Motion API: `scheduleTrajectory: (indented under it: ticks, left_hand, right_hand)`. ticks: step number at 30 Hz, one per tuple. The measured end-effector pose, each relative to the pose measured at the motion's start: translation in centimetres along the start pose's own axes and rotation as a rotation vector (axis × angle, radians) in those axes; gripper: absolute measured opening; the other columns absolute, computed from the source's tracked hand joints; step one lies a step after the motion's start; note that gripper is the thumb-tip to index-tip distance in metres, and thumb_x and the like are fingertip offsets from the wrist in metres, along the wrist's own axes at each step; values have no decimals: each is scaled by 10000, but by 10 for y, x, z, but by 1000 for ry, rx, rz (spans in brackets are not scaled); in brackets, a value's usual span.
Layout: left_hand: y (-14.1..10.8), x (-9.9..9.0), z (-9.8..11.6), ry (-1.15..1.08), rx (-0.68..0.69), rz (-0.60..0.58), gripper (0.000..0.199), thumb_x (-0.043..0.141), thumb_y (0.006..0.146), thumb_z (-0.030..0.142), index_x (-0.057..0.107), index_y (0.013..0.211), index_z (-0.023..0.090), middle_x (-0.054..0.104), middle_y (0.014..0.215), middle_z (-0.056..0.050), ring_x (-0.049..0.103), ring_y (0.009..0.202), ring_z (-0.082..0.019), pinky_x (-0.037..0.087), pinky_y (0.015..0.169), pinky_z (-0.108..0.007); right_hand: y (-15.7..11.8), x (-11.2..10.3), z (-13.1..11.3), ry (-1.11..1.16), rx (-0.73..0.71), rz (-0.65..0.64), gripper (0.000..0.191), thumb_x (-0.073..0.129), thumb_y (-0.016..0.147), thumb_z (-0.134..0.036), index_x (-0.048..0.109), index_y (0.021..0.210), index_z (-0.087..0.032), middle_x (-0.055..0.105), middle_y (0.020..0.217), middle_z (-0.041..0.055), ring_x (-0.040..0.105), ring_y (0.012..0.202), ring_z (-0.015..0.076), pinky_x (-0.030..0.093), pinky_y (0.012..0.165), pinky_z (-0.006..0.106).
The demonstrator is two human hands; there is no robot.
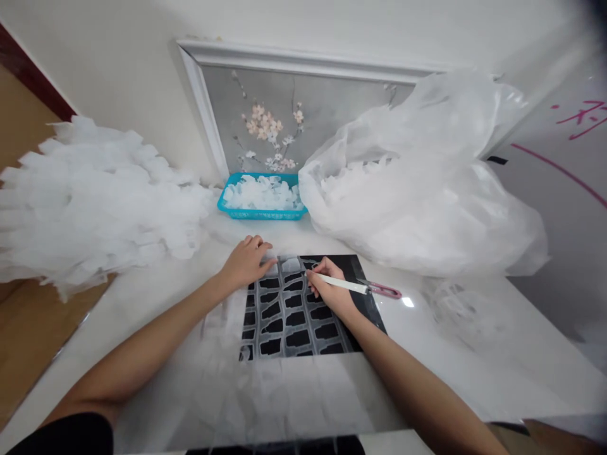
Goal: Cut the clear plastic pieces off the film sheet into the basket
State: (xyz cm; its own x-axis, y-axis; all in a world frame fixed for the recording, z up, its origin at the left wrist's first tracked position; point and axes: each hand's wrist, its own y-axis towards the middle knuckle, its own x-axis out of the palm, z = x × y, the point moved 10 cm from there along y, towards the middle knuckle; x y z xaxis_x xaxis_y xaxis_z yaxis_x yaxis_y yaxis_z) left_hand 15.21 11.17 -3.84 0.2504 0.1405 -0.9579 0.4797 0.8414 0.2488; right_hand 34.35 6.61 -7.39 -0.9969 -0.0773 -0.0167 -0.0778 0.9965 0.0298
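In my right hand (331, 287) is a slim white pen-shaped tool (348, 285), gripped like a pencil with its tip toward the top of the sheet. My left hand (248, 260) lies with fingers apart on the upper left edge of a translucent film sheet (284, 325). Rows of cut-out openings run through the film and show the black mat (353, 268) under it. A few whole pieces remain along the top row, between my hands. Just right of my right hand lies a pink-handled tool (386, 290), partly behind the white one.
A blue basket (262, 215) of small white pieces stands at the back. Left is a large pile of white film strips (95, 196). A big clear plastic bag (427, 208) sits right, before a framed flower picture (313, 95). Film scraps (469, 309) lie on the right.
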Motion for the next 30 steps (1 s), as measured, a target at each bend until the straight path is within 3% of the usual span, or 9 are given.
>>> scheduleTrajectory:
  ticks: [4,7,10,14,21,25,27,30]
  left_hand:
    - [8,-16,26,57,58,53,379,562,909,432,611,1178,170,576,1223,-144,500,1131,-335,430,937,-475]
    - [12,-2,58,-42,159,-4,307,524,939,374,612,1145,164,620,1122,-109,562,1021,-268,463,907,-413]
    - [13,15,74,-85,209,-31,256,497,946,292,614,1125,151,634,1069,-99,588,971,-245,477,896,-394]
    - [11,26,73,-94,221,-16,250,482,942,239,613,1131,142,635,1093,-105,597,984,-244,476,904,-397]
    - [9,29,73,-87,245,-13,261,481,945,245,621,1130,125,650,1077,-117,596,991,-251,460,916,-401]
    - [8,28,77,-88,258,-17,349,473,953,271,568,1263,140,638,1093,-123,589,993,-256,449,906,-407]
    - [9,28,77,-185,239,-26,353,480,942,244,573,1275,175,629,1094,-120,585,994,-255,440,900,-406]
    - [10,26,71,-415,162,-3,256,530,876,164,663,1092,199,626,1071,-102,583,991,-248,430,903,-400]
  right_hand:
    - [5,-1,7,-52,9,39,274,660,814,-391,455,746,-223,594,588,-35,529,458,116,435,423,220]
    - [9,-4,11,-73,21,54,272,658,808,-374,453,713,-222,610,600,-23,546,471,121,470,453,234]
    - [12,-4,14,-91,42,33,286,674,781,-371,447,683,-225,618,593,-14,571,481,139,488,456,248]
    - [13,-4,18,-99,59,19,293,679,769,-391,457,674,-225,631,596,-15,575,477,140,503,473,258]
    - [13,-4,17,-120,64,30,282,664,774,-379,452,673,-224,635,608,1,573,480,142,500,473,263]
    - [14,-2,14,-178,50,29,246,622,775,-327,427,661,-229,618,595,-12,571,475,143,483,466,258]
    - [16,0,13,-225,45,30,225,602,762,-294,419,648,-231,594,566,-24,561,458,143,449,445,249]
    - [18,1,11,-309,27,39,206,582,742,-254,415,624,-230,529,500,-46,513,428,132,373,431,237]
